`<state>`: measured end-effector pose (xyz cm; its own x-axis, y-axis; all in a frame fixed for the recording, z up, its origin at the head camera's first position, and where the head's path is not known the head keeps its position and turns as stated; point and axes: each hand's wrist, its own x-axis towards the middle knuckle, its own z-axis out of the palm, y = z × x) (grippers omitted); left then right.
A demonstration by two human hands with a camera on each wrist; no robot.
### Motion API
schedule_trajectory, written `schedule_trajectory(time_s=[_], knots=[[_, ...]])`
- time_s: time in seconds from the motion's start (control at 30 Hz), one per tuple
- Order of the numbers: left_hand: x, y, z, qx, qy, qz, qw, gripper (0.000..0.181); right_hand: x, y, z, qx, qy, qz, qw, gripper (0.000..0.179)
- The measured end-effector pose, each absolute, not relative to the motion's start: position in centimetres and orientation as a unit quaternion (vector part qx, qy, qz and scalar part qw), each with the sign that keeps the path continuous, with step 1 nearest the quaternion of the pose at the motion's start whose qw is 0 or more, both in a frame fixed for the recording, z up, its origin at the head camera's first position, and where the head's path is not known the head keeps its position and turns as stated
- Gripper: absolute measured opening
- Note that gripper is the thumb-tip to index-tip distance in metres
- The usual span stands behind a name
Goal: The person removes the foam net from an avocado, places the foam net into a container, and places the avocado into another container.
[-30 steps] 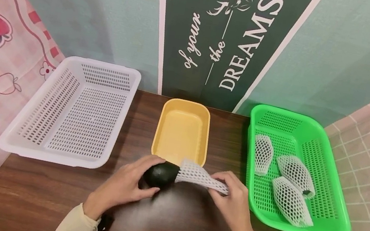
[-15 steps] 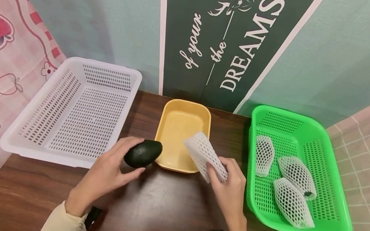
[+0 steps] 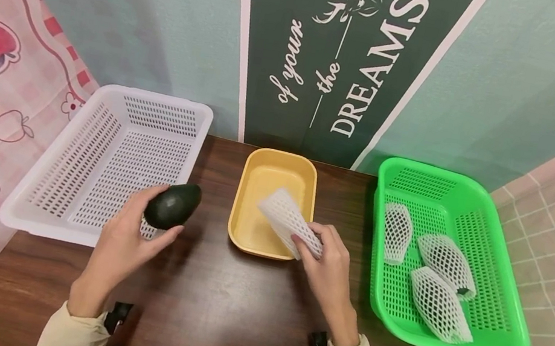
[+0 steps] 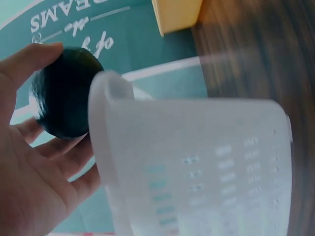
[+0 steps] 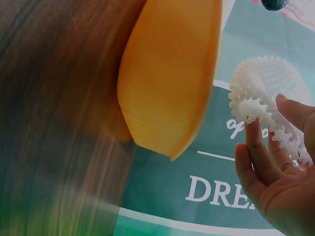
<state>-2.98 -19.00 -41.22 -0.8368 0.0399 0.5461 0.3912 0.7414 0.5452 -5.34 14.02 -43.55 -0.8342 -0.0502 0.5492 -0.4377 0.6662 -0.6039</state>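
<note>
My left hand (image 3: 126, 236) grips a dark green avocado (image 3: 173, 206) between thumb and fingers, at the right front rim of the white basket (image 3: 53, 228). In the left wrist view the avocado (image 4: 66, 93) is held beside the basket's rim (image 4: 101, 128). My right hand (image 3: 328, 264) pinches an empty white foam net sleeve (image 3: 285, 216), which hangs over the front of the yellow tray (image 3: 248, 217). The right wrist view shows the sleeve (image 5: 268, 86) between thumb and fingers, its open end towards the camera.
On the right stands a green basket (image 3: 508, 260) with several netted pieces, among them a sleeve (image 3: 395, 232) by its left wall and another (image 3: 440, 304) near its front. Dark wooden table (image 3: 227, 311) lies in front of the tray. A printed curtain (image 3: 319, 57) hangs behind.
The avocado has come out of the foam net and moved left with my left hand to the white basket. My right hand brought the net away, then left over the yellow tray.
</note>
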Motion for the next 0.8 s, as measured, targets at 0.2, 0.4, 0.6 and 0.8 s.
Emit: schedule_trajectory(time_s=[0.2, 0.4, 0.6, 0.8], knots=[[-3.1, -20.2, -41.5, -0.057, -0.902, -0.346, 0.252, 0.073, -5.5, 13.4, -43.9, 0.164, -0.879, 0.385, 0.231, 0.031], [-3.2, -20.9, -42.0, -0.043, -0.902, -0.345, 0.256, 0.073, -5.9, 13.1, -44.3, 0.17, -0.881, 0.381, 0.221, 0.029], [-3.3, -21.3, -42.5, -0.011, -0.911, -0.332, 0.243, 0.071, -6.4, 12.9, -44.8, 0.171, -0.889, 0.372, 0.204, 0.026], [-3.6, -21.9, -43.1, 0.007, -0.93, -0.293, 0.224, 0.069, -6.6, 12.8, -45.3, 0.178, -0.906, 0.346, 0.166, 0.027]])
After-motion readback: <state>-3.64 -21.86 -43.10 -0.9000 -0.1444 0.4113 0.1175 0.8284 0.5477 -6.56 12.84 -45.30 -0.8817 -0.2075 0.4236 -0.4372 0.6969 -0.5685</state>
